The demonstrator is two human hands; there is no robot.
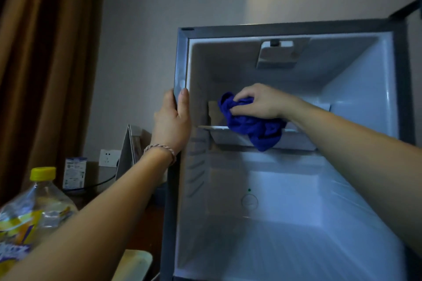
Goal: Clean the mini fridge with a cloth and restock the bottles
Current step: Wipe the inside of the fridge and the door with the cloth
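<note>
Blue cloth (253, 124) bunched on small shelf (214, 127) inside open fridge (356, 98); right hand (260, 102) fingers curled around cloth; left hand (173, 118) grips fridge left edge; bottle (34, 203) at lower left, outside fridge.

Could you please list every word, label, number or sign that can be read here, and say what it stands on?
No text reads clearly.
Bottle with the yellow cap: yellow and purple label, print too blurred.
Small white box behind it: blue print, too small.
Mini fridge: round dial on the back wall, markings illegible.
</note>
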